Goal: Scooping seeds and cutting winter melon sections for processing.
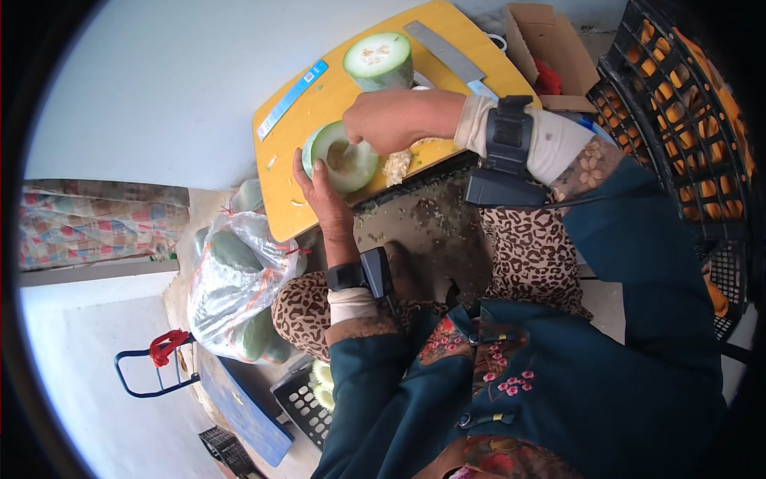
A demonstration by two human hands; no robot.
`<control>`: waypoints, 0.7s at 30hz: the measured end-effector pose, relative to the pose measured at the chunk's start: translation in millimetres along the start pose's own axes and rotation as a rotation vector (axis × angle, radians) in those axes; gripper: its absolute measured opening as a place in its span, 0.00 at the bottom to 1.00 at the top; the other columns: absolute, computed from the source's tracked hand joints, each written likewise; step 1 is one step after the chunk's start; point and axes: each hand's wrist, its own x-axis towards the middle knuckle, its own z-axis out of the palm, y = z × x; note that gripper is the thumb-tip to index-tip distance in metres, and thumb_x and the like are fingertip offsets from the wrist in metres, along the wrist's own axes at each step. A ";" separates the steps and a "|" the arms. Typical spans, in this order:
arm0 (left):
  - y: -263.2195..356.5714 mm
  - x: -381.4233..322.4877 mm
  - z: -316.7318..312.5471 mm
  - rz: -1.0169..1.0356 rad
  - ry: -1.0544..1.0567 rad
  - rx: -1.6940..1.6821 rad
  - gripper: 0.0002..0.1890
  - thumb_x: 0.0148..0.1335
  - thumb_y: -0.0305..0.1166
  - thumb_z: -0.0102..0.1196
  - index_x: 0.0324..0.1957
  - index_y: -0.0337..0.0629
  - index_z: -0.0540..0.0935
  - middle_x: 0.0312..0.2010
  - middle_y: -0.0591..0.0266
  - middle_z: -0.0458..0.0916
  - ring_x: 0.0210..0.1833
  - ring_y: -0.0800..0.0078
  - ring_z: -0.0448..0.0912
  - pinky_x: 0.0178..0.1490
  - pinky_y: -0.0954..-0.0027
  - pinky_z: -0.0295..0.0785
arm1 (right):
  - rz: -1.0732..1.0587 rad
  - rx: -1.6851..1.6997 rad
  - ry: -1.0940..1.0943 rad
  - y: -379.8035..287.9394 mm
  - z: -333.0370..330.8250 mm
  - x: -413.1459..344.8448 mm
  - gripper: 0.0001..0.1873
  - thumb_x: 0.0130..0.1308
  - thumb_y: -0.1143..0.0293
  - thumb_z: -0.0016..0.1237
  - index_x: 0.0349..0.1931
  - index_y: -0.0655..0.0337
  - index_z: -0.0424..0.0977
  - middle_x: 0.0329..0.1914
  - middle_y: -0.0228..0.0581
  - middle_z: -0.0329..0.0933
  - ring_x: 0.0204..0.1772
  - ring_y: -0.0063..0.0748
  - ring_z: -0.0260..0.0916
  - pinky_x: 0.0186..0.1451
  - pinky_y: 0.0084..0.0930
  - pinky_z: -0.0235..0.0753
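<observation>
My left hand (323, 197) grips the near-left side of a hollowed winter melon piece (362, 167), thumb at its rim. This piece has pale green flesh, and its cavity faces up. Over its right rim, my right hand (389, 120) is curled with its fingers at the cavity; whether it holds a tool is hidden. Pulled-out seedy pulp (396, 166) lies just right of the piece. Farther back stands another cut winter melon piece (380, 60), seeds showing in its upper face. A broad-bladed knife (446, 51) with a light blue handle lies beside it.
All this rests on a yellow board (281, 173), with a blue printed strip (292, 99) at its left. A plastic bag of whole melons (236, 287) sits at lower left, near a black crate (302, 398). A cardboard box (562, 54) and black crates of orange pieces (676, 120) stand right.
</observation>
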 end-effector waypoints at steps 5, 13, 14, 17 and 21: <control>-3.5 -2.1 -1.1 0.011 0.002 -0.041 0.32 0.63 0.44 0.46 0.65 0.40 0.55 0.57 0.49 0.64 0.59 0.62 0.64 0.63 0.64 0.58 | 0.160 0.193 -0.027 -5.9 35.3 15.2 0.19 0.48 0.81 0.45 0.43 0.66 0.77 0.38 0.54 0.78 0.44 0.51 0.76 0.44 0.37 0.74; -5.7 -3.0 -0.3 0.052 0.006 0.049 0.31 0.65 0.47 0.41 0.65 0.40 0.54 0.55 0.49 0.66 0.57 0.63 0.67 0.62 0.65 0.59 | 0.102 0.543 -0.225 27.4 49.5 26.5 0.23 0.47 0.80 0.42 0.48 0.66 0.75 0.36 0.48 0.80 0.33 0.34 0.77 0.34 0.28 0.74; -6.3 -1.2 1.6 0.064 0.000 0.064 0.31 0.65 0.47 0.41 0.64 0.40 0.54 0.55 0.49 0.66 0.57 0.63 0.66 0.62 0.65 0.59 | 0.104 0.539 -0.226 35.6 51.0 22.3 0.23 0.47 0.80 0.42 0.48 0.66 0.75 0.36 0.48 0.80 0.33 0.34 0.77 0.34 0.28 0.74; 0.3 -2.4 1.8 0.082 0.029 0.131 0.31 0.65 0.46 0.42 0.64 0.39 0.55 0.55 0.50 0.66 0.58 0.64 0.66 0.62 0.65 0.58 | 0.029 0.482 -0.246 32.5 17.4 -0.7 0.24 0.48 0.80 0.41 0.48 0.64 0.75 0.32 0.44 0.80 0.30 0.32 0.76 0.28 0.30 0.73; 1.6 0.2 -1.3 0.035 0.037 0.102 0.32 0.64 0.47 0.43 0.64 0.38 0.56 0.57 0.50 0.64 0.59 0.64 0.64 0.63 0.65 0.57 | 0.147 0.161 -0.371 3.0 -34.1 -33.6 0.24 0.48 0.81 0.39 0.48 0.60 0.76 0.25 0.45 0.76 0.25 0.35 0.74 0.22 0.39 0.72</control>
